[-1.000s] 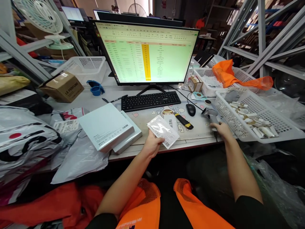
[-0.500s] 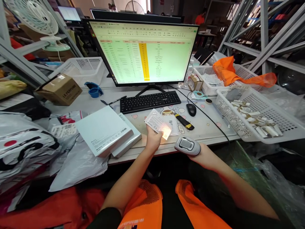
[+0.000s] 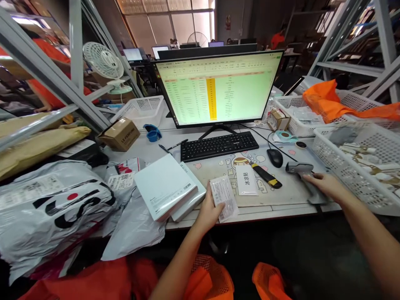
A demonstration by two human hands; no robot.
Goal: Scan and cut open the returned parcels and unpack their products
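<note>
My left hand [image 3: 210, 212] pinches a small white printed packet [image 3: 224, 196] between thumb and fingers, just over the front edge of the desk. A second white packet [image 3: 246, 180] with large black characters lies flat to its right. Beside that rests a black and yellow utility knife [image 3: 266, 176]. Farther right, a grey barcode scanner [image 3: 299, 168] is at the desk surface, its head pointing left. My right hand [image 3: 326, 185] has its fingers at the scanner's handle, partly hiding it.
A monitor [image 3: 218, 91] showing a spreadsheet stands behind a keyboard [image 3: 219, 146] and a mouse [image 3: 275, 157]. Two pale boxes [image 3: 165, 187] are stacked left, beside plastic mailing bags [image 3: 62, 204]. White baskets [image 3: 325, 141] line the right, one with several small items. A brown carton [image 3: 119, 134] sits back left.
The scanner has gone from in front of the desk to its right side, and its light no longer shines on the packet. My left hand has lowered the packet, uncovering the second one.
</note>
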